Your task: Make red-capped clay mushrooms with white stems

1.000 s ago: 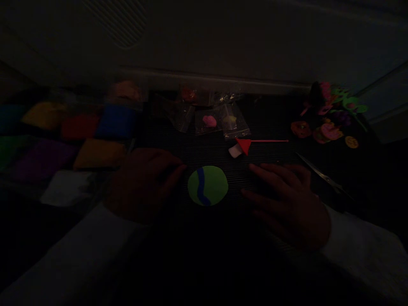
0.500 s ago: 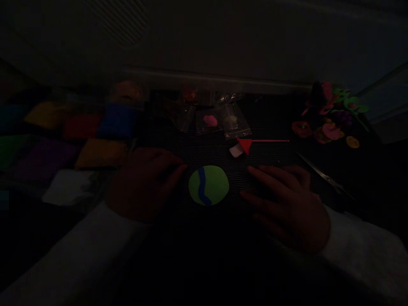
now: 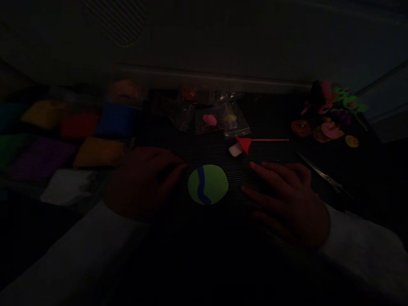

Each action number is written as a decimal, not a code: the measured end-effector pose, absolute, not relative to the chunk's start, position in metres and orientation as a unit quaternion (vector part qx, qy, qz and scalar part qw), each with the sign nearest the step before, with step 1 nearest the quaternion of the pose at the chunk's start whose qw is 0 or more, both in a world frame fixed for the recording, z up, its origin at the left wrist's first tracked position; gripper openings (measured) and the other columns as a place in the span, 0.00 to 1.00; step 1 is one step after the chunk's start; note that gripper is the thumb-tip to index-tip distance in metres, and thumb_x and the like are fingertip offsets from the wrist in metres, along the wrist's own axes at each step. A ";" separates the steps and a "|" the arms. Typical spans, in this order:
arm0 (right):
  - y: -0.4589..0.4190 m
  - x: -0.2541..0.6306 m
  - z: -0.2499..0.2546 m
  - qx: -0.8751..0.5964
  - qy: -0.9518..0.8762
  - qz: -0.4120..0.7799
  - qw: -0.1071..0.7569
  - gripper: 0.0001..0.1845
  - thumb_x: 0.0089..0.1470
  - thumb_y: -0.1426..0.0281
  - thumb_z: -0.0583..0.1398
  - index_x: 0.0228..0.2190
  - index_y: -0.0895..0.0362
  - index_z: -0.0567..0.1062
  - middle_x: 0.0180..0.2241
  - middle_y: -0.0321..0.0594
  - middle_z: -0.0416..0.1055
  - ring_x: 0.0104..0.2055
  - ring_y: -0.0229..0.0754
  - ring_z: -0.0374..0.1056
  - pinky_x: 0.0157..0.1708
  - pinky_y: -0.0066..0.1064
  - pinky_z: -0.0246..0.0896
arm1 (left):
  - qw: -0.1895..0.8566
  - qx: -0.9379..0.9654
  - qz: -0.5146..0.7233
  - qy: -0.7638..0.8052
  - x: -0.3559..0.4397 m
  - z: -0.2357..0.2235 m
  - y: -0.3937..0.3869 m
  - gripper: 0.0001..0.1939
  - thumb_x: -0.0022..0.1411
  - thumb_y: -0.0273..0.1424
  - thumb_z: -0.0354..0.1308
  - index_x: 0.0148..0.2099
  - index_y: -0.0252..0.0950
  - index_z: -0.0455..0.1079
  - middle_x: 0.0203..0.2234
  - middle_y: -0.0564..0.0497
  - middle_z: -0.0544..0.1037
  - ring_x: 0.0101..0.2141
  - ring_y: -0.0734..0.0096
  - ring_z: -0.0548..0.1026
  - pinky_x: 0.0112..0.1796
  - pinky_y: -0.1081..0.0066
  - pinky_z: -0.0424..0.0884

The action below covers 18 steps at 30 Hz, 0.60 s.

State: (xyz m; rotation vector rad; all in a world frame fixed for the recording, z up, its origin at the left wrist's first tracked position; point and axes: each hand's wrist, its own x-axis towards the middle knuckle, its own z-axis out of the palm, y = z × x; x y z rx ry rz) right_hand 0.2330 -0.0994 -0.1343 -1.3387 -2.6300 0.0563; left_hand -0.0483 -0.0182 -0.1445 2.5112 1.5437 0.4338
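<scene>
In dim light, a flat light-green clay disc (image 3: 217, 184) lies on the dark table, with a wavy blue clay strip (image 3: 201, 187) across its left part. My left hand (image 3: 145, 182) rests just left of the disc, thumb and forefinger pinched together; whatever may be between them is hidden. To the right of the disc, my right hand (image 3: 287, 202) lies palm down with spread fingers, holding nothing. Neither hand touches the disc. Behind it lies a red triangular piece (image 3: 244, 145) with a white piece (image 3: 235, 149) under it and a thin pink stick (image 3: 269, 140) beside it.
Packs of coloured clay, including a blue one (image 3: 116, 121) and a white one (image 3: 66, 186), fill the left side. Small clear bags hold a pink lump (image 3: 209, 120) and a yellowish lump (image 3: 230, 118). Scissors (image 3: 325, 176) and clay flowers (image 3: 328, 129) lie at right.
My right hand has shifted very slightly, its fingertips a little farther from the disc. The left hand and the disc with its strip look the same.
</scene>
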 end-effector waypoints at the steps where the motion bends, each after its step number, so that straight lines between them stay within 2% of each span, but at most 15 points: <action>1: -0.099 0.234 -0.134 -0.449 -0.887 0.023 0.103 0.20 0.57 0.59 0.55 0.51 0.49 0.70 0.61 0.48 0.57 0.58 0.57 0.56 0.49 0.55 0.47 | 0.083 0.840 0.145 0.516 -0.049 -0.145 -0.018 0.20 0.63 0.37 0.46 0.37 0.31 0.76 0.32 0.41 0.78 0.35 0.55 0.73 0.40 0.56 0.67; 5: -0.098 0.237 -0.134 -0.448 -0.883 0.027 0.139 0.21 0.58 0.61 0.55 0.52 0.51 0.69 0.61 0.50 0.57 0.57 0.58 0.56 0.47 0.54 0.49 | 0.091 0.843 0.139 0.512 -0.049 -0.145 -0.018 0.19 0.63 0.36 0.46 0.37 0.31 0.76 0.32 0.42 0.78 0.35 0.56 0.73 0.40 0.57 0.67; 11: -0.099 0.237 -0.131 -0.454 -0.878 0.049 0.142 0.19 0.58 0.63 0.55 0.50 0.52 0.70 0.60 0.48 0.59 0.57 0.57 0.56 0.48 0.54 0.48 | 0.060 0.849 0.168 0.498 -0.048 -0.144 -0.020 0.19 0.63 0.37 0.46 0.35 0.31 0.76 0.30 0.41 0.78 0.34 0.55 0.73 0.38 0.57 0.68; 18: -0.107 0.231 -0.128 -0.424 -0.887 0.091 0.156 0.17 0.58 0.63 0.55 0.48 0.48 0.72 0.60 0.42 0.60 0.59 0.53 0.55 0.51 0.50 0.45 | 0.066 0.848 0.157 0.502 -0.049 -0.145 -0.019 0.18 0.63 0.36 0.47 0.36 0.31 0.76 0.31 0.42 0.78 0.34 0.56 0.73 0.38 0.57 0.67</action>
